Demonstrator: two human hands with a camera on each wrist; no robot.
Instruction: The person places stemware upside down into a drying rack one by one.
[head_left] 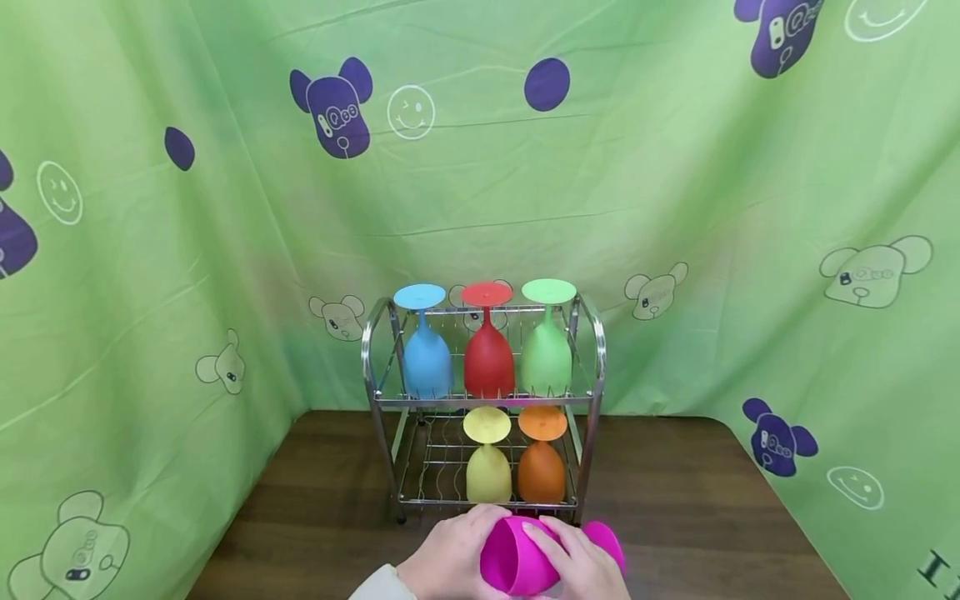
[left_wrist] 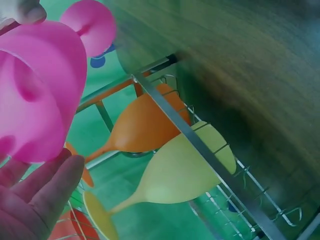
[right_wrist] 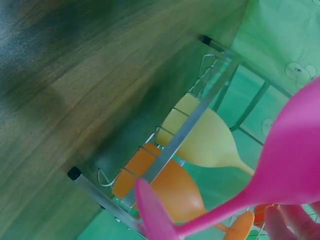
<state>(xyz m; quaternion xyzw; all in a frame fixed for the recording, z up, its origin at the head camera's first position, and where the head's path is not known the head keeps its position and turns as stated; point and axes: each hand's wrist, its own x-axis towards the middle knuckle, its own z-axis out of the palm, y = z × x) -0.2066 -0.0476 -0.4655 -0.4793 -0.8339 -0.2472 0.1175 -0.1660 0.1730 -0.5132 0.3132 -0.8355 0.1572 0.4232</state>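
Observation:
Both hands hold a pink goblet (head_left: 534, 560) on its side, low in front of the wire rack. Its open mouth faces left and its round foot (head_left: 603, 543) points right. My left hand (head_left: 453, 557) grips the bowl at the rim, and its fingers (left_wrist: 55, 187) lie along the bowl's side in the left wrist view. My right hand (head_left: 581, 565) wraps the bowl nearer the stem, thumb and fingers against the outside. In the right wrist view the slim pink stem (right_wrist: 215, 216) and part of the bowl show, with right fingertips (right_wrist: 287, 222) under it.
The two-tier metal rack (head_left: 487, 402) stands on a dark wooden table (head_left: 675, 500). Upside down on top are blue (head_left: 427, 358), red (head_left: 489, 358) and green (head_left: 547, 358) goblets; below are yellow (head_left: 489, 475) and orange (head_left: 542, 473) ones. A green printed curtain (head_left: 480, 192) hangs around.

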